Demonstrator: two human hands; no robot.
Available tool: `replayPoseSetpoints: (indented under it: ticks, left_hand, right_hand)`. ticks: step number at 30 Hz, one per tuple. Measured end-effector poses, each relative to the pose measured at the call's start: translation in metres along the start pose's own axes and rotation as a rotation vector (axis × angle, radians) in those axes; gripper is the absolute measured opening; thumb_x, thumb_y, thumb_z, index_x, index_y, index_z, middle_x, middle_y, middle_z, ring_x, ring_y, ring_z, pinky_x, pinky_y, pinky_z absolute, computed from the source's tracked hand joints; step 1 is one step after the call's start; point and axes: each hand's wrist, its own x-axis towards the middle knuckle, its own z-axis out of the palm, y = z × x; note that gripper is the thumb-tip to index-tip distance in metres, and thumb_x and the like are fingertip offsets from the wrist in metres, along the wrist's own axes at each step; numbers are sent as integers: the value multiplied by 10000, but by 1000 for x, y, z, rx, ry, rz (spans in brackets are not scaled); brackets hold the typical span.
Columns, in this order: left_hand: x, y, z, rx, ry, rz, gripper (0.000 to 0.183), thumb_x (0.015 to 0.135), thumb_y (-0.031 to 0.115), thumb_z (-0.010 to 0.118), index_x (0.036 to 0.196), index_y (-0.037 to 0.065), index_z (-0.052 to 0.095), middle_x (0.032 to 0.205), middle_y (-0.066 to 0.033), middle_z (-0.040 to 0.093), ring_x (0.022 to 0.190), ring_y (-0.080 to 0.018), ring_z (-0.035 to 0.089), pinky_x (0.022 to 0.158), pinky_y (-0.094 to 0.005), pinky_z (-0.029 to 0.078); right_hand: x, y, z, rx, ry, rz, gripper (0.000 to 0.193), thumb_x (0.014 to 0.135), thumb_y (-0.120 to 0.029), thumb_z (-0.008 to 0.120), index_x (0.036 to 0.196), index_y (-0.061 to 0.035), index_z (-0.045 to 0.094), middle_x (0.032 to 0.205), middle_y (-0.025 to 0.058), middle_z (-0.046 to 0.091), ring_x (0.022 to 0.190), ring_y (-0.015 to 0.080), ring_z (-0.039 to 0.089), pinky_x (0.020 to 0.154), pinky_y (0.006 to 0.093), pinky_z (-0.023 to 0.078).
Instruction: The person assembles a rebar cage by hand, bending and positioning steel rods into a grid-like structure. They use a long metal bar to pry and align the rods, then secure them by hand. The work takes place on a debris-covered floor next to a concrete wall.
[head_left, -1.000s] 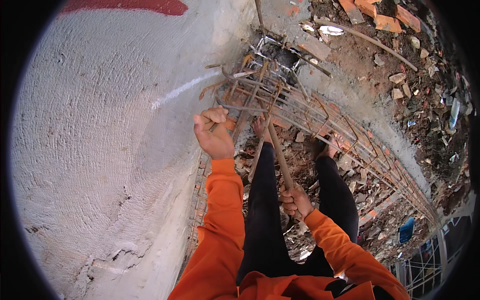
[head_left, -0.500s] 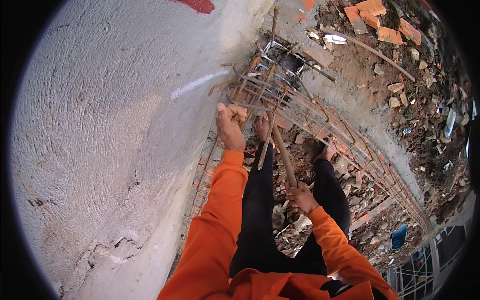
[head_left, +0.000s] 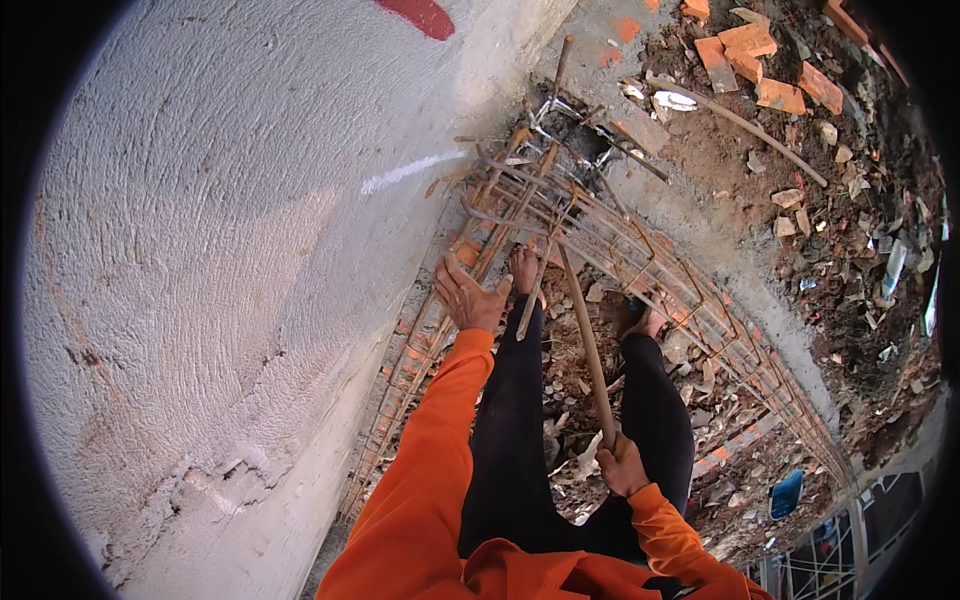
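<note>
My right hand is closed round the lower end of a long brown bar. The bar slants up and to the left, and its far end meets the corner where steel rods cross. My left hand lies with fingers stretched out at the rusty rebar cage along the wall; whether it presses on the rods I cannot tell. A second rebar cage runs from the corner down to the right. Bent rod ends cross at the joint, and a short rusty rod sticks out toward me.
A rough grey wall fills the left side. My feet stand between the cages on rubble. Broken orange bricks and a long stick lie on soil at the upper right. A blue object lies lower right.
My left hand has dropped from above the rods toward the wall-side cage, and its curled fingers have straightened. My right hand has moved nearer to me with the bar.
</note>
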Motion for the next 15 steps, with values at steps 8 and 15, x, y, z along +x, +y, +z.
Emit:
replayPoseSetpoints:
  ticks: [8,15]
  left_hand:
    - [70,-42,57,68,-541,-32,730,601,398,794,1149,40,472,1187,-189,517,1110,-342,521,956,-450,415]
    - [84,-21,42,51,-527,-64,804,602,559,753,1155,4,568,1158,-236,574,1051,-381,572,906,-423,458]
  right_hand:
    - [-4,-10,22,139,28,46,132,792,-103,515,806,27,533,612,52,499,519,166,491,494,329,409]
    - [-1,-45,27,72,-8,82,160,777,-105,557,857,33,547,644,117,568,584,226,586,569,362,466]
